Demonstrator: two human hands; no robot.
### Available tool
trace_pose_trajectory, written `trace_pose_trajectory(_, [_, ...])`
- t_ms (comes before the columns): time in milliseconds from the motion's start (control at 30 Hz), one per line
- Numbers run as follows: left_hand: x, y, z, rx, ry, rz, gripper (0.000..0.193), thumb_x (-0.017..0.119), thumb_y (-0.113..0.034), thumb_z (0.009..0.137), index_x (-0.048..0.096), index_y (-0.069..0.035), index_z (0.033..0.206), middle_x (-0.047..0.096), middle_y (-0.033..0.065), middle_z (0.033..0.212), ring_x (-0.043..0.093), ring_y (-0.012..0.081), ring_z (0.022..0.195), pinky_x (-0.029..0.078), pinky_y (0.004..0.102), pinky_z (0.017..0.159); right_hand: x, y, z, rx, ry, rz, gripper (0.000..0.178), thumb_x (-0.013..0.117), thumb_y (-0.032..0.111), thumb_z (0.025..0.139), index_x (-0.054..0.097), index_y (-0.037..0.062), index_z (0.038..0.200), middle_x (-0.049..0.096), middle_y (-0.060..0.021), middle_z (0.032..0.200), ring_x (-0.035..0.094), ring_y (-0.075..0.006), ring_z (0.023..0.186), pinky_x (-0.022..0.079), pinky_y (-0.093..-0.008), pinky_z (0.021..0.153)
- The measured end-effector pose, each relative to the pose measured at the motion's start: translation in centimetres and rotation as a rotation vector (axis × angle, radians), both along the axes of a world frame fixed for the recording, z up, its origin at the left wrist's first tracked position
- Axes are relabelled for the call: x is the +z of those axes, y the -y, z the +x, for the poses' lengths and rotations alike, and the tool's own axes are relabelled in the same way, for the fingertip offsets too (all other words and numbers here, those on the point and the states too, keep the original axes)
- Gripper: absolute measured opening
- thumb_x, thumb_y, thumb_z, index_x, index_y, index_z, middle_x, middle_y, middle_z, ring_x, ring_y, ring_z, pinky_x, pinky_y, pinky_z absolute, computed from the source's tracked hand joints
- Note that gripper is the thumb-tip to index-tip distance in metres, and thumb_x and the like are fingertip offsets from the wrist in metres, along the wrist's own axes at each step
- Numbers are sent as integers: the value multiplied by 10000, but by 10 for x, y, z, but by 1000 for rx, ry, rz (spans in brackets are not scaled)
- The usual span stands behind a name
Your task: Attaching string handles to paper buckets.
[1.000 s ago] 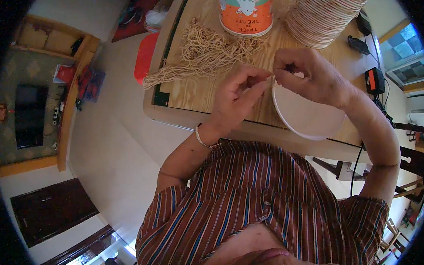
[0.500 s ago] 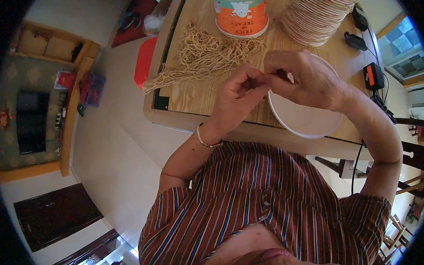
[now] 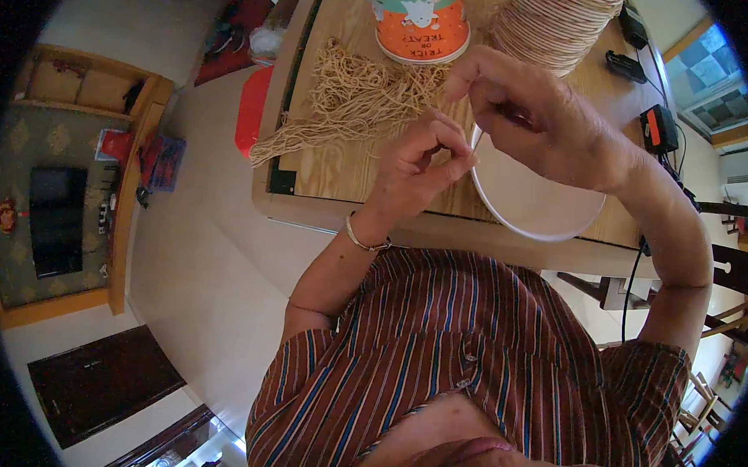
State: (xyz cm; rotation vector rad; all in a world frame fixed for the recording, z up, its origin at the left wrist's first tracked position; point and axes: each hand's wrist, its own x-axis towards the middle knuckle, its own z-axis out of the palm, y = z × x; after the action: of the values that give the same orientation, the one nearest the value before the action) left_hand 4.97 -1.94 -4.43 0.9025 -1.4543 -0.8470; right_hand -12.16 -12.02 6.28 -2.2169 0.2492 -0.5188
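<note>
A: What's on the left?
B: A red stool (image 3: 253,107) beside the table (image 3: 318,179), then a tangled heap of tan cord (image 3: 355,87) lying on top. Behind the cord's right end stands an orange-and-green tub (image 3: 420,31).
A: And the left hand (image 3: 423,165)?
B: Its grip is narrow, thumb and forefinger pinched at the rim of a white tub (image 3: 542,203). I can't tell what's between them.
A: Where's that tub?
B: At the table's near edge, partly under the right hand (image 3: 546,120).
A: That hand's grip?
B: Fingers curled; whether they hold anything, I can't tell. Behind it, a ribbed stack (image 3: 558,29); farther right, a black adapter (image 3: 660,129).
</note>
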Motion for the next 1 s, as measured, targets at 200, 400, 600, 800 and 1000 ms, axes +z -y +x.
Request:
trace_pose_trajectory(200, [4,2,6,-29,74,-61,143,686,48,809,591,-40,870,547,52,938,527,133,874,437,251,773,20,-14,-1,-33,38,252,224,498,-50,884,481,46,1085,421,41,766,386,-28,692,319,-195,604])
trace_pose_trajectory(400, [-13,-5,-2,-59,-181,153,81,651,11,850,595,-34,886,551,40,953,533,112,854,444,250,771,5,-3,0,-78,65,153,221,497,-48,842,494,46,1042,448,34,722,409,-37,670,342,-208,581])
trace_pose_trajectory(600, [-16,-11,-21,43,-716,297,61,588,11,875,573,-32,916,551,23,926,542,104,834,460,252,761,12,-7,-7,-77,21,165,234,489,-61,800,508,49,1006,459,20,660,423,-55,634,360,-233,560])
trace_pose_trajectory(800, [-19,-15,-19,-1,-589,323,59,579,9,879,563,-40,908,585,26,925,565,99,831,479,256,770,16,-11,-10,-71,8,231,223,479,-62,801,506,48,993,474,10,679,429,-62,646,365,-235,565])
trace_pose_trajectory(1000, [0,-23,-20,57,-276,453,33,561,-2,898,551,-34,905,591,10,857,564,72,769,489,235,715,19,-12,-15,-48,-9,313,230,488,-49,796,511,46,1004,476,7,684,436,-57,658,374,-240,578])
